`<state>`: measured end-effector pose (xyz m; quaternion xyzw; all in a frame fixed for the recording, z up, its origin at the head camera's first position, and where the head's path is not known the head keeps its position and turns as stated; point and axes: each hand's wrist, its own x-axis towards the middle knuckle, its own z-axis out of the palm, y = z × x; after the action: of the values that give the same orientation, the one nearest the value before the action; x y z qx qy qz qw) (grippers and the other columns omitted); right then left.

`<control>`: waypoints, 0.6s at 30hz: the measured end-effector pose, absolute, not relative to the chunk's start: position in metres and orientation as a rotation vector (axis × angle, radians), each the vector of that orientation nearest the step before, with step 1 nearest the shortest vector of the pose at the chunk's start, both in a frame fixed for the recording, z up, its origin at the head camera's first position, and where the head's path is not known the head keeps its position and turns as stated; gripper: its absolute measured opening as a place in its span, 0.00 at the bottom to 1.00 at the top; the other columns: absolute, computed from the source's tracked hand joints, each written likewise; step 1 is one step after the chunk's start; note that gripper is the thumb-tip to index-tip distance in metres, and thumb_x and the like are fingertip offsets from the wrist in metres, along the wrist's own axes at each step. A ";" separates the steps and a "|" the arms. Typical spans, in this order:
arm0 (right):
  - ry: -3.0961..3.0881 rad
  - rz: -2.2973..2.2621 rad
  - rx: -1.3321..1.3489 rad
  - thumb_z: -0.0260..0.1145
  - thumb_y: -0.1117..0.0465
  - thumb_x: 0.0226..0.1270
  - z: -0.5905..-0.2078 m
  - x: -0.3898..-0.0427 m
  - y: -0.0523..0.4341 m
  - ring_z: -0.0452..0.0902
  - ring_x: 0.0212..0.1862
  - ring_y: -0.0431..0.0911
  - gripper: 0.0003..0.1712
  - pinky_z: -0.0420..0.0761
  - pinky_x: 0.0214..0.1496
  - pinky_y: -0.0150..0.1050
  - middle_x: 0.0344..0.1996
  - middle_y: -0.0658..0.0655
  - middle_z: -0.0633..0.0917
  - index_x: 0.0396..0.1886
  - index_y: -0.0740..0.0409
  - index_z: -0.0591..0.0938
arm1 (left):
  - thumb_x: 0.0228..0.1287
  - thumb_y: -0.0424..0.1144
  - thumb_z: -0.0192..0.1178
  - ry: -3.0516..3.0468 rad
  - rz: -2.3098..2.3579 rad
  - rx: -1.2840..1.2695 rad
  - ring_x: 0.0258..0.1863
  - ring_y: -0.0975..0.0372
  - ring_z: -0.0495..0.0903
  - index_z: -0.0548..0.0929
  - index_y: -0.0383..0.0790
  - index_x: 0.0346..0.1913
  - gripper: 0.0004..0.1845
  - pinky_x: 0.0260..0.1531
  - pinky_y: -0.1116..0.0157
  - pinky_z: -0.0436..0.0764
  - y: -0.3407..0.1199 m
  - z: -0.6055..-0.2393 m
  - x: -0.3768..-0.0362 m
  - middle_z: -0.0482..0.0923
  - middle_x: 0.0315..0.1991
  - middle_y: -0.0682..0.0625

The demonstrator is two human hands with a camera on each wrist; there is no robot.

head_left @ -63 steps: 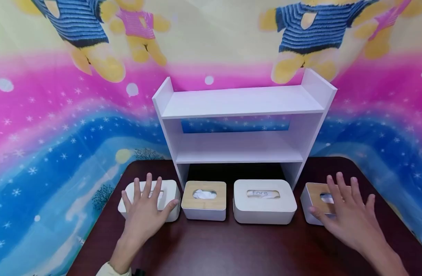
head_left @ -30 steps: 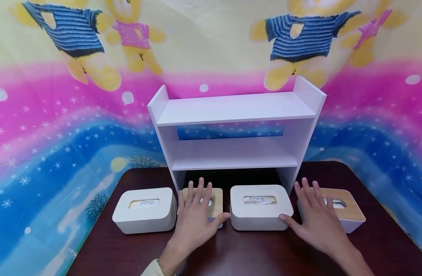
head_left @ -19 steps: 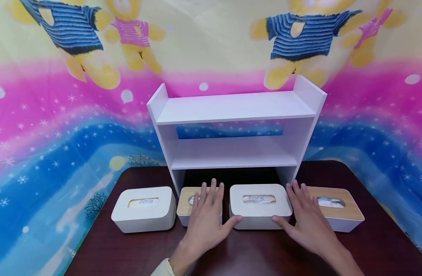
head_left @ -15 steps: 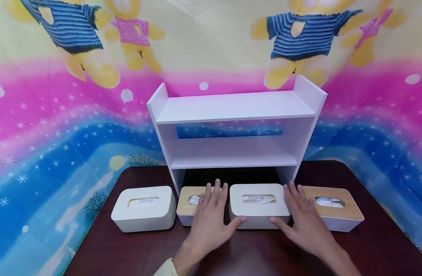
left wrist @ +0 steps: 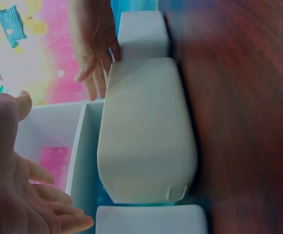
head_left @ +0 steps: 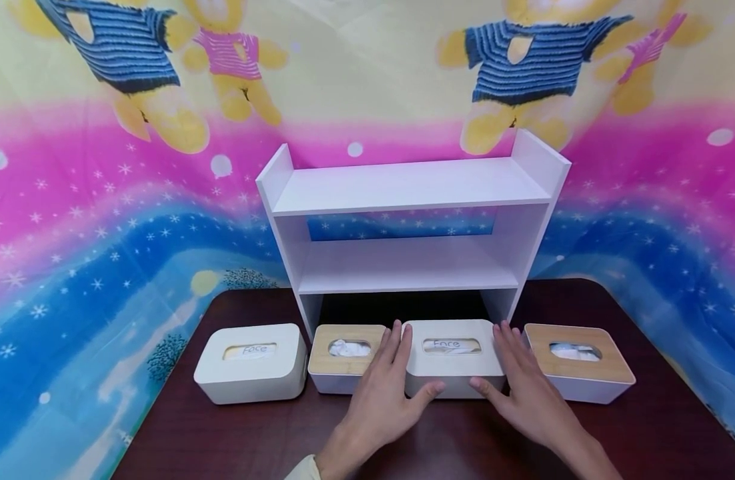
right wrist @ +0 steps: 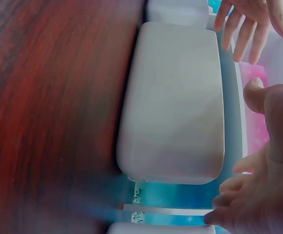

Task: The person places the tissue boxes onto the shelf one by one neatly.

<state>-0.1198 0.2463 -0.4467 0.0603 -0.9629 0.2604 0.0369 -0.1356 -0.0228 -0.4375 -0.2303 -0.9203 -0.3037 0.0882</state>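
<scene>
A cream tissue box [head_left: 455, 364] marked "Face" sits between my two hands, third from the left in a row. My left hand [head_left: 387, 400] is at its left side, fingers straight and thumb spread before its front. On the other side my right hand [head_left: 531, 396] mirrors it, fingers extended along the box's right edge. Both wrist views show the hands a little above the box [left wrist: 146, 122], apart from its walls, holding nothing. Left of my left hand stands a tissue box with a wooden lid [head_left: 325, 360], partly covered by that hand.
Another cream "Face" box [head_left: 250, 373] stands at the far left, and a wood-lidded box [head_left: 607, 363] at the right. Behind the row rises a white shelf [head_left: 409, 267] on the dark table [head_left: 247, 440]. A printed cloth [head_left: 133, 233] hangs behind it.
Both hands were held over the outer boxes and have moved inward. Lately the left hand has shifted right to the cream box, and the right hand slightly left. The boxes stay in place.
</scene>
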 end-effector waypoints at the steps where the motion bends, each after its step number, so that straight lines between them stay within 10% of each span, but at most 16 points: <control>1: -2.966 0.803 0.172 0.65 0.29 0.74 -0.447 -0.120 0.246 0.35 0.89 0.67 0.64 0.53 0.76 0.82 0.88 0.68 0.46 0.90 0.51 0.41 | 0.75 0.69 0.59 -2.732 -0.922 -0.689 0.85 0.43 0.59 0.58 0.39 0.86 0.51 0.74 0.42 0.75 -0.022 -0.438 -0.135 0.55 0.87 0.38; 18: -2.982 0.883 0.102 0.63 0.29 0.75 -0.458 -0.121 0.251 0.53 0.83 0.76 0.65 0.63 0.74 0.78 0.86 0.73 0.49 0.90 0.57 0.40 | 0.78 0.61 0.60 -2.693 -1.228 -0.586 0.83 0.45 0.63 0.53 0.36 0.87 0.49 0.76 0.45 0.73 -0.011 -0.455 -0.120 0.50 0.88 0.40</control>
<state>-0.1205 0.2509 -0.4578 0.0328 -0.9582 0.2838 0.0150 -0.1202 -0.0109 -0.4550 -0.1937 -0.8908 -0.4063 0.0622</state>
